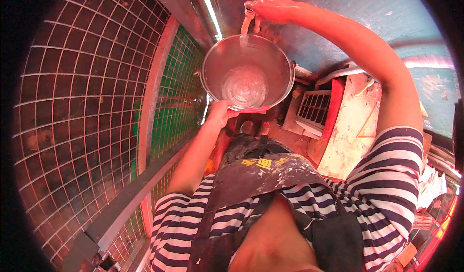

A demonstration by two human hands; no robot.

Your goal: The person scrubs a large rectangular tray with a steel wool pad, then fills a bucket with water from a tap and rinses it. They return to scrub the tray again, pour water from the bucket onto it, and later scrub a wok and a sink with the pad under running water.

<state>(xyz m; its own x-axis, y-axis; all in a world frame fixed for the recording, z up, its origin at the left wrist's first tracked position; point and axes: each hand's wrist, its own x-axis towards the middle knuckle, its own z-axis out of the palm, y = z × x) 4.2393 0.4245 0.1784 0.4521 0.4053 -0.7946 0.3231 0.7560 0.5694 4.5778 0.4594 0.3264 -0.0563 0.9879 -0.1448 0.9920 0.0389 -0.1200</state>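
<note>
One steel bucket (247,73), two hands (220,113) (270,6)

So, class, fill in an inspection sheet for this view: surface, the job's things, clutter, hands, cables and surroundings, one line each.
Surface: nothing seen; the pail is held up in the air.
Job's things: round shiny metal pail, water in its bottom; a thin stream falls into it.
Clutter: white slatted crate, pale paint-stained board.
Hands: left hand grips the pail's near rim; right hand is on the spout above.
Cables: nothing seen.
Surroundings: wire mesh panel, blue wall.
</note>
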